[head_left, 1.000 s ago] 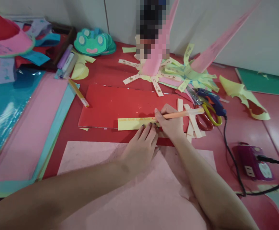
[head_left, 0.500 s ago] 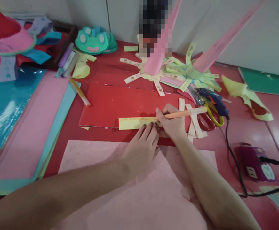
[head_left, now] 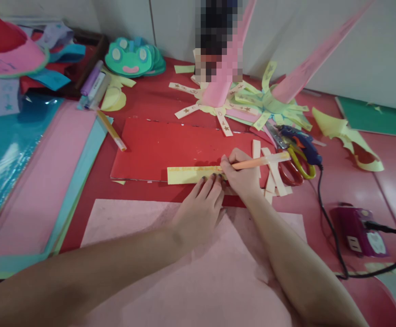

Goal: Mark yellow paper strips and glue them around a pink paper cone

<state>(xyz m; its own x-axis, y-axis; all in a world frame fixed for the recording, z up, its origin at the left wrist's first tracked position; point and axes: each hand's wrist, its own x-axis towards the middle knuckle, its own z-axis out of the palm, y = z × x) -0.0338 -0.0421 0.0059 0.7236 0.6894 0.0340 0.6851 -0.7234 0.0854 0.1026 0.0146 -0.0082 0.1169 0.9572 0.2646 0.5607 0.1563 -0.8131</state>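
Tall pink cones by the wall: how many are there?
2. The left cone, partly blurred, rises from cream strips with stars; the right cone leans further right, above yellow-green strips. Another could be hidden behind the blur.

The left hand [head_left: 198,206] has dark fingernails [head_left: 214,175], forearms [head_left: 283,254] bare.

Paper strip [head_left: 184,175] on board [head_left: 164,145]; scissors [head_left: 311,175] and glue gun [head_left: 302,141] right of board; frog cutouts [head_left: 130,58] behind, left.
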